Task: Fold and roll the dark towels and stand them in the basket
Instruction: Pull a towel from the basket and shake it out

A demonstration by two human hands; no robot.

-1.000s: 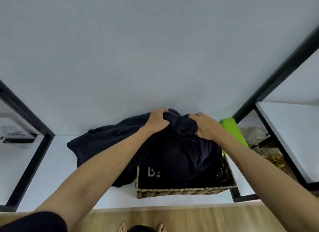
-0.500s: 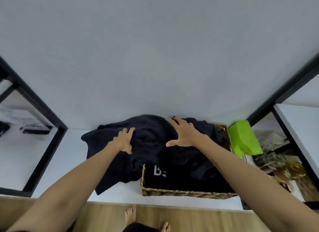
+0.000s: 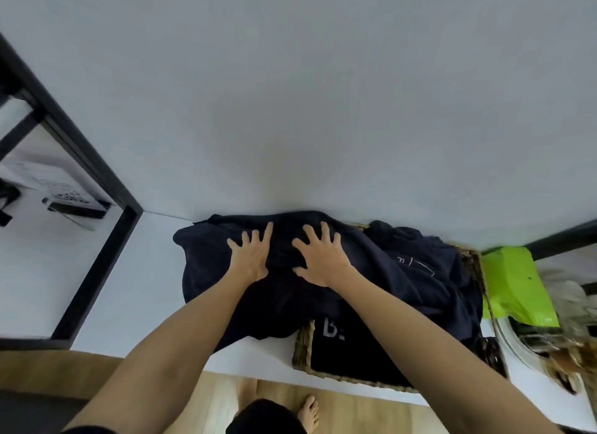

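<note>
White surface [image 3: 135, 291] runs under everything here. Across it sprawls the dark towel [image 3: 284, 301], loose and unfolded, its right part draped over the rim of the wicker basket [image 3: 303, 346]. Inside that basket sits more dark cloth with pale lettering showing, and another rumpled dark towel [image 3: 416, 265] heaped at the far side. Just right of the basket, a lime-green bag [image 3: 513, 285]. Left hand [image 3: 250, 256] and right hand [image 3: 321, 259] both lie flat on the towel, fingers spread wide, pressing, gripping nothing.
</note>
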